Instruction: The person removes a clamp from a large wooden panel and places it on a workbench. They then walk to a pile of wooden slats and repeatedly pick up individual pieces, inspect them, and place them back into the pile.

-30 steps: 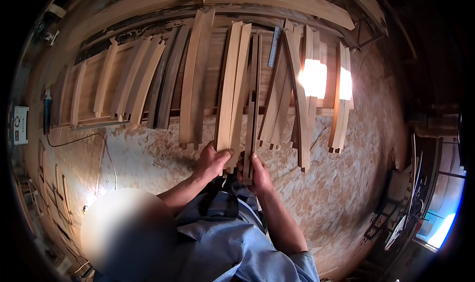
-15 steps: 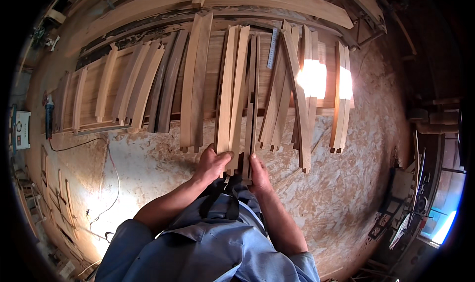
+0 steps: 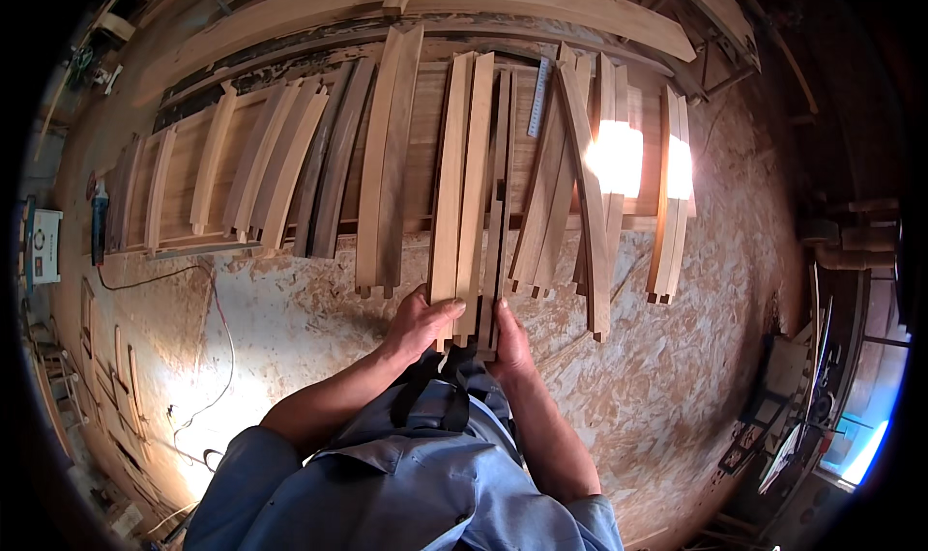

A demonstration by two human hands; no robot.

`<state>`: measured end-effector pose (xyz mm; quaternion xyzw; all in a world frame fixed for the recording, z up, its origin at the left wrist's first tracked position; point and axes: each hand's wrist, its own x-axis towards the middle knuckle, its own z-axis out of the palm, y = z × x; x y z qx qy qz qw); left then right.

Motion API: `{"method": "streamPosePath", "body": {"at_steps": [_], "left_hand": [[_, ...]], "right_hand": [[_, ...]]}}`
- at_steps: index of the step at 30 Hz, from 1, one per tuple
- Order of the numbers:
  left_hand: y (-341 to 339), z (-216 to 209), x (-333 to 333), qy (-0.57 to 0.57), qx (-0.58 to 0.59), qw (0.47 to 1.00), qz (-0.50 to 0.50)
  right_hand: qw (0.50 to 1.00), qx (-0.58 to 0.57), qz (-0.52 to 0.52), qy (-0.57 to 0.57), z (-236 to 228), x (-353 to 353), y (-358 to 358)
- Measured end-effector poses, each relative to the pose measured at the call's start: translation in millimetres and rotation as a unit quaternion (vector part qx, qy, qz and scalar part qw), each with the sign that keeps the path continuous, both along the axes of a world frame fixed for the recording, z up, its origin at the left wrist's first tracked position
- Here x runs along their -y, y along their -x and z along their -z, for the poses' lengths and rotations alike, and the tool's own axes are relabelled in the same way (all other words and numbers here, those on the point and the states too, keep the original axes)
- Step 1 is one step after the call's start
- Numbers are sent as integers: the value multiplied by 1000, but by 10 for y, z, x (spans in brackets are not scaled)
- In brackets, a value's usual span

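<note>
My left hand [image 3: 421,323] is closed around the near end of a pair of light wooden rails [image 3: 462,193], its thumb lying across their top. Small tenons show at the near ends of these rails. Just to the right, my right hand [image 3: 511,338] grips a darker, narrow wooden rail [image 3: 495,232] with a slot along it, thumb up on its right side. A narrow gap separates the dark rail from the light pair. The fingers beneath the pieces are hidden.
More rails lie across the wooden panel [image 3: 416,164] on both sides, including a wide pair [image 3: 389,164] and a slanted one [image 3: 586,203]. A metal ruler [image 3: 538,99] rests near the back. A power tool [image 3: 99,224] with a cord lies at left. Planks [image 3: 541,8] run behind.
The light rails have closed up against each other under my left hand. Both hands stay at the near ends, and the view has shifted slightly.
</note>
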<state>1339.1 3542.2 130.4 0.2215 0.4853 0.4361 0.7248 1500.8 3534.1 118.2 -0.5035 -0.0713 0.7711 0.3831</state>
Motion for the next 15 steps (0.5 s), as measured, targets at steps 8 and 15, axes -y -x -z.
{"method": "streamPosePath", "body": {"at_steps": [8, 15], "left_hand": [[22, 56, 29, -27, -109, 994, 11], [37, -158, -15, 8, -243, 967, 82]], "right_hand": [[995, 48, -54, -67, 6, 11, 40], [985, 97, -116, -81, 46, -42, 18]]}}
